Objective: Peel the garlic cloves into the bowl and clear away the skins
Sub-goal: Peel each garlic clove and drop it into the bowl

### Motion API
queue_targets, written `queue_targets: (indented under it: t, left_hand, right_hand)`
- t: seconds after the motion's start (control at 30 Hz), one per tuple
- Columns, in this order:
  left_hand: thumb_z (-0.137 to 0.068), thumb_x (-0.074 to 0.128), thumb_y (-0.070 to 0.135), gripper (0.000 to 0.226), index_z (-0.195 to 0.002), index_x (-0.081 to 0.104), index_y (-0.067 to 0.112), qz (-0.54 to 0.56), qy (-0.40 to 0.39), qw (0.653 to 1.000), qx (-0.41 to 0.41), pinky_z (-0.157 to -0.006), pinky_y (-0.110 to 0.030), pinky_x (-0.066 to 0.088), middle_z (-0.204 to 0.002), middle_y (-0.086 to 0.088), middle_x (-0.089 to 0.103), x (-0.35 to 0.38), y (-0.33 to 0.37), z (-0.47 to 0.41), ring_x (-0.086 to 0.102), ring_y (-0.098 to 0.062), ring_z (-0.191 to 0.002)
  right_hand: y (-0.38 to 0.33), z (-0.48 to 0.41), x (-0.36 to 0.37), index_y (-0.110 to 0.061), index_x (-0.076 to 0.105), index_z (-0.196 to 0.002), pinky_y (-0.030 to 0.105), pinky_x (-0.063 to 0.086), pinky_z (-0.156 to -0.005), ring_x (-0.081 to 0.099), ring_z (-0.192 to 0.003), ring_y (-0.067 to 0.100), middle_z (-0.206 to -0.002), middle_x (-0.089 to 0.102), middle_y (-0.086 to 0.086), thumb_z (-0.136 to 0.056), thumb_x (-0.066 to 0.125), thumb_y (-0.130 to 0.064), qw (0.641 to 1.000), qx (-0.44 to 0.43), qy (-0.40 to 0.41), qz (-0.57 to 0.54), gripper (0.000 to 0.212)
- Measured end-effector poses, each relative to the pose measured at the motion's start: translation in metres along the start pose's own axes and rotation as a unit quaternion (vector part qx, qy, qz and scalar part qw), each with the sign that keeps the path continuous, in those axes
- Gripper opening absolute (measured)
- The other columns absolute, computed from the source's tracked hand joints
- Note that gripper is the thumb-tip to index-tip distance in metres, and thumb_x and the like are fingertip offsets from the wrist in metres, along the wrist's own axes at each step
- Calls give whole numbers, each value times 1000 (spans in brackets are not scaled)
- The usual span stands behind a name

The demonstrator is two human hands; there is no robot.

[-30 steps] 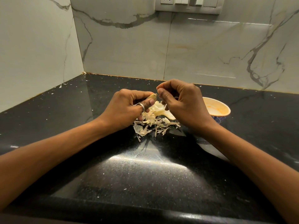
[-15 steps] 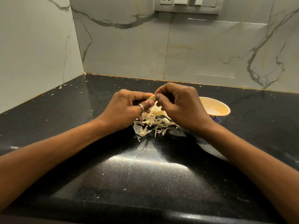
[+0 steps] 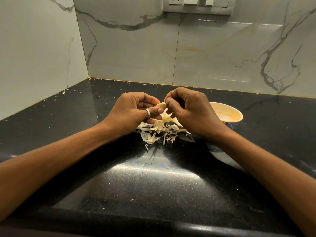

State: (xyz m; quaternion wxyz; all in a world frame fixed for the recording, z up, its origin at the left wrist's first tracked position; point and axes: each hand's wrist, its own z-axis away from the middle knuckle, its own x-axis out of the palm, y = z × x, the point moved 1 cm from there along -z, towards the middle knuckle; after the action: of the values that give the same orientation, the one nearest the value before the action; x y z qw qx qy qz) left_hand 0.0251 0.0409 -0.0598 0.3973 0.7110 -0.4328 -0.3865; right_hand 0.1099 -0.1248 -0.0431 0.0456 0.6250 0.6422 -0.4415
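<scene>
Pale yellow garlic clove (image 3: 161, 104) is held in the air between both hands, above the heap of skins (image 3: 159, 131) and left of the bowl (image 3: 238, 117).

Grip: left hand (image 3: 135, 112) is curled round the clove's near end, with the thumb, which wears a ring (image 3: 148, 113), pressing from below. Right hand (image 3: 189, 110) pinches the clove's far tip between thumb and forefinger. Whether it has loose skin or bare clove under the fingertips cannot be told.

Handling, judged:
- Clove looks small, light and firm, and should take a hard pinch without crushing.
- Once bare it is likely smooth and a little sticky, so it may squirt out of a tip-only grip. Holding it across the thick middle seems safer.
- Skin is thin, dry and papery. It probably tears in strips, so the best purchase is at the pointed tip or the root end, where an edge lifts.

Skins lie loose on the black countertop (image 3: 153, 185), touching one another, with small flecks scattered well apart. Being nearly weightless, they should gather better by sweeping with a flat hand than by picking.

Bowl's inside shows an orange tint; any cloves in it are hidden behind the right hand.
</scene>
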Motion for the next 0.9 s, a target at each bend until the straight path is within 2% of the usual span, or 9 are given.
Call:
queue_targets:
  t: [0.23,0.33,0.67,0.8,0.9]
  left_hand:
    - [-82,77,8,26,-104,68,-2,-18,9,1000,5,-64,-23,61,-89,-12,77,-1,2,2,77,-21,-80]
    - [-82,77,7,26,-104,68,-3,-24,15,1000,6,-63,-21,59,-90,-14,76,-1,3,3,77,-20,-80]
    - [-79,78,12,21,-97,71,3,-36,24,999,8,-65,-23,60,-86,-11,77,0,6,4,76,-19,-79]
    - [-80,77,9,22,-99,71,2,28,25,999,-23,-66,-19,58,-88,-11,77,1,9,5,76,-16,-82]
    - [-80,75,11,24,-102,70,3,84,15,995,-50,-66,-16,57,-90,-12,77,2,10,5,75,-17,-85]
  right_hand:
    - [-1,0,-4,-9,73,-99,39,62,-76,74,-76,10,-83,75,-1,-98,64,-11,999,14,4,-29,10]
    - [-1,0,-4,-9,74,-98,33,62,-74,74,-74,6,-83,75,-2,-97,67,-10,1000,7,13,-23,8]
    - [-3,1,-1,-10,71,-88,37,59,-65,71,-66,14,-74,73,0,-94,66,-13,999,-7,23,30,9]
    - [-2,-2,-3,-3,69,-90,32,63,-66,74,-67,12,-77,74,6,-98,63,-11,996,62,3,-60,12]
    - [-4,-3,-6,3,69,-94,24,58,-63,74,-69,17,-80,74,13,-100,59,-8,988,97,-6,-123,15]
